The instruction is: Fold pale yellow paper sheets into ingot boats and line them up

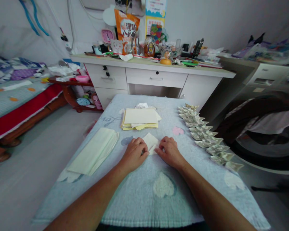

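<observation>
A small cream piece of folded paper [151, 140] lies on the cloth-covered table between my hands, one corner pointing away from me. My left hand [135, 153] is closed at its left edge, thumb and fingertips together on the paper. At the right edge, my right hand [170, 150] pinches the paper with thumb and curled fingers. Just beyond them sits a stack of cream and yellow paper sheets [141, 116]. To the left is a pile of long pale-green paper [93, 150]. Several folded paper boats [202, 131] stand in rows on the right.
A light-blue patterned cloth [139, 199] covers the table. Behind it stands a white desk [156, 77] crowded with a jar, an orange bag and other items. A bed [21, 93] is at the left, and a washing machine [267, 80] with its door open is at the right.
</observation>
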Motion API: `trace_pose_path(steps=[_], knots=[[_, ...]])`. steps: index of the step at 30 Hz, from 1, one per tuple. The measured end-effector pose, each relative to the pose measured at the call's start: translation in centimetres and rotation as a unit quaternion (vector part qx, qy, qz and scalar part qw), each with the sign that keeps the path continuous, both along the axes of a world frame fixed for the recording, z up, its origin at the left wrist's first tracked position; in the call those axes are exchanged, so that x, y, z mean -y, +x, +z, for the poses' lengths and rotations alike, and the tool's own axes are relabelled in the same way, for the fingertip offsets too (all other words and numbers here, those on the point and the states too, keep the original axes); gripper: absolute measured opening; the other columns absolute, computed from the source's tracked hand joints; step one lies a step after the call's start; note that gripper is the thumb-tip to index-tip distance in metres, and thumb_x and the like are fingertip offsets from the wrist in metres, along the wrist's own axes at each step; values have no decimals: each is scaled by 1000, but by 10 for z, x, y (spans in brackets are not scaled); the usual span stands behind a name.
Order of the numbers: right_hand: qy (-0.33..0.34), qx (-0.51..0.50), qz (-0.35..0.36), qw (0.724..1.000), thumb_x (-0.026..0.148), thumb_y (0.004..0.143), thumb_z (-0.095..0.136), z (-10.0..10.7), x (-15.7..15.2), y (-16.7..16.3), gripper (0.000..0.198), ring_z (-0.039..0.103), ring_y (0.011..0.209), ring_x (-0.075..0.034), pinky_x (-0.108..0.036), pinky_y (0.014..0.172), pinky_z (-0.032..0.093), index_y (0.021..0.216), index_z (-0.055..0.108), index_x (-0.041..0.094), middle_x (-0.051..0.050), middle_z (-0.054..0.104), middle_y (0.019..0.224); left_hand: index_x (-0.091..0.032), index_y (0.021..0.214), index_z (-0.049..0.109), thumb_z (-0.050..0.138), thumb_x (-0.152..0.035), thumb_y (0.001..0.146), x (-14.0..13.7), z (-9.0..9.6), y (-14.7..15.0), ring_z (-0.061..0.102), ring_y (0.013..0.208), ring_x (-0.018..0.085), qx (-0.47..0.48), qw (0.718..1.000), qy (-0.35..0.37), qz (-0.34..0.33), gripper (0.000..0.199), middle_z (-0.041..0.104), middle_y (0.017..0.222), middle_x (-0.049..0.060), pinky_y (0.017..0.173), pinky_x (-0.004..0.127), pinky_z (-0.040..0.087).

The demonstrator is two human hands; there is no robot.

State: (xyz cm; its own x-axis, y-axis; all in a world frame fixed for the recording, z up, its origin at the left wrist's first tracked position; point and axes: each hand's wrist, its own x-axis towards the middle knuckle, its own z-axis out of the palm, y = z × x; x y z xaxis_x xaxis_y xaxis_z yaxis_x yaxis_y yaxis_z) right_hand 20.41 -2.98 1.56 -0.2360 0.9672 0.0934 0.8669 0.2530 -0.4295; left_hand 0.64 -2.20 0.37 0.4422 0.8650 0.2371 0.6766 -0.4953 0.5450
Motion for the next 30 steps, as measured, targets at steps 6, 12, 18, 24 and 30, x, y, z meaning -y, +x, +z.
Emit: trace_pose_path(steps=[6,12,18,24,30], knots=[[12,30,-24,999,34,82,66,0,0,-2,22,46,90,-21,-33,76,31,69,64,17,-6,56,90,-20,77,59,60,-17,75,0,-2,0,50,92,22,1,1000,-3,3,4,54,91,3,87,39,39],[18,47,-22,998,34,83,64,-1,0,-3,22,46,90,-22,-34,75,31,69,64,17,-7,56,91,-20,77,60,59,-15,74,-1,-3,1,50,92,21,3,1000,-5,8,6,53,91,3,86,38,39],[17,56,-23,998,34,83,64,1,0,-4,21,46,90,-23,-34,74,32,70,64,17,-8,57,91,-20,77,60,59,-17,76,0,-3,2,50,91,22,0,1000,3,12,3,54,91,4,86,38,39],[12,58,-25,998,33,83,63,0,1,-4,21,46,92,-23,-34,74,32,69,64,18,-7,56,91,-20,77,60,63,-22,75,0,-4,2,49,91,21,3,1000,-3,14,4,53,91,3,88,40,38],[25,55,-22,998,32,83,64,-2,1,-3,21,45,89,-22,-33,73,31,68,63,17,-7,56,90,-20,79,59,64,-23,75,0,-3,0,49,91,22,-3,1000,-5,6,7,53,92,3,83,37,39]])
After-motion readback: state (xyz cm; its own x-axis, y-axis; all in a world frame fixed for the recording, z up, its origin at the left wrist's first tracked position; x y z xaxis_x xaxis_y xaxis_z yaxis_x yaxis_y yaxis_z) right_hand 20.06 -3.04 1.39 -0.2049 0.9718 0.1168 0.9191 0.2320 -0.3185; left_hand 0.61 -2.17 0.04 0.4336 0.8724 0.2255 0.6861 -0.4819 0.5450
